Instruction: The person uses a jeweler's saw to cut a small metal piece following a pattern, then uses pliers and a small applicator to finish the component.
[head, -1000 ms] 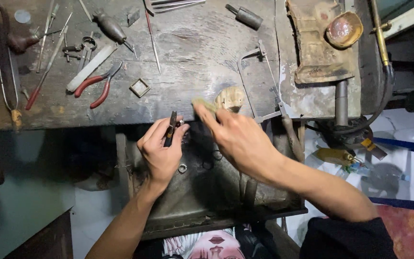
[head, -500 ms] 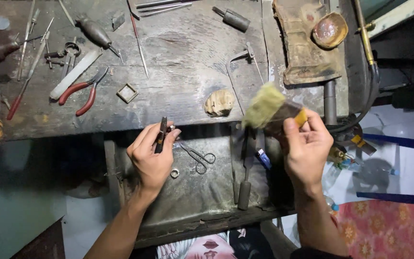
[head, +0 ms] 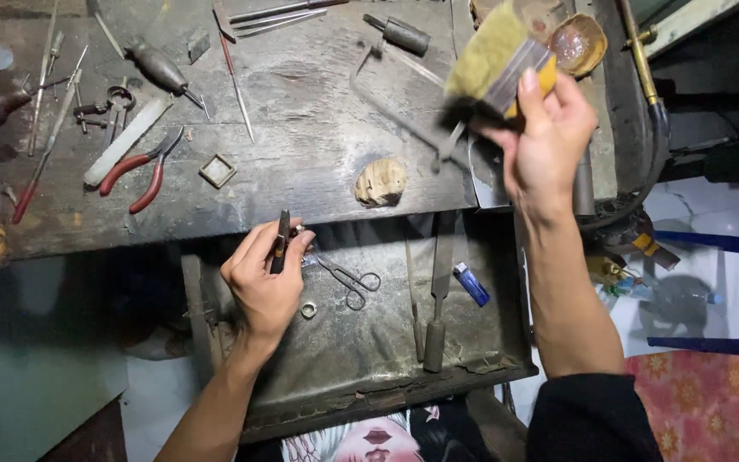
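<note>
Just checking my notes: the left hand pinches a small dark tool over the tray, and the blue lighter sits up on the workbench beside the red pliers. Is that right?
Not quite. The head view shows the blue lighter lying down in the tray, beside the file, not on the workbench by the red pliers. The left hand does pinch a small dark tool over the tray.

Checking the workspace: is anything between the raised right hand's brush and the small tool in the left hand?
Nothing visible. The right hand holds the brush above the bench; the left hand grips the small tool over the tray, open space between.

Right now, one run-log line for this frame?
left hand: grips dark tool | right hand: holds yellow-green pad above bench
</note>
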